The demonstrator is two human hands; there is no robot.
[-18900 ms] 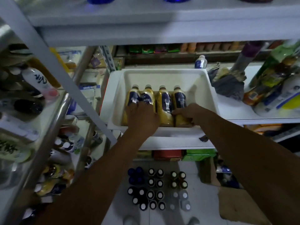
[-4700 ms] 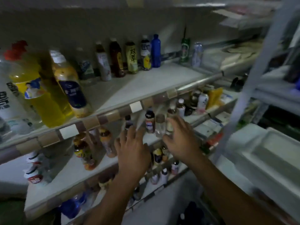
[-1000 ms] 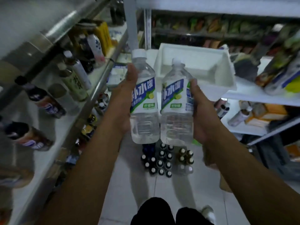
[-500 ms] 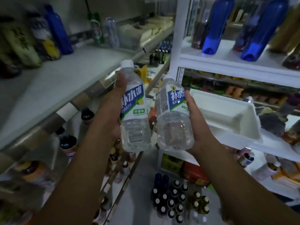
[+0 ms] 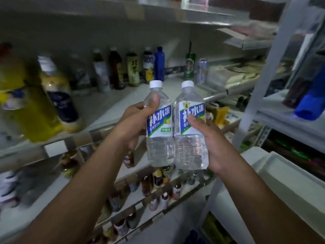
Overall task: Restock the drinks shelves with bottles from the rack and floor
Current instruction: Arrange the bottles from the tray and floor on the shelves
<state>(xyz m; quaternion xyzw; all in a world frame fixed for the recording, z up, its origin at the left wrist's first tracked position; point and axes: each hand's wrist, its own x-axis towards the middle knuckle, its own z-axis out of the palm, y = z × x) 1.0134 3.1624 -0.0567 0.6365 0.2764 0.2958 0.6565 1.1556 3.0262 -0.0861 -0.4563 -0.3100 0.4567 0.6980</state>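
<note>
Two clear water bottles with white caps and blue-and-white labels are held upright side by side in front of the drinks shelves. My left hand [image 5: 135,122] grips the left bottle [image 5: 159,124], thumb across its shoulder. My right hand [image 5: 209,138] grips the right bottle [image 5: 190,136], thumb on the label. The bottles touch each other. They hover just in front of the grey middle shelf [image 5: 109,104], whose front part is bare.
A row of mixed drink bottles [image 5: 133,69] lines the back of that shelf; large yellow bottles [image 5: 35,103] stand at its left. Lower shelves [image 5: 153,187] hold several small bottles. A white rack post [image 5: 260,81] and a white tub [image 5: 281,175] are at the right.
The view has swung left from the white rack toward the drinks shelves. Both bottles came along and now sit upright together in front of the middle shelf.
</note>
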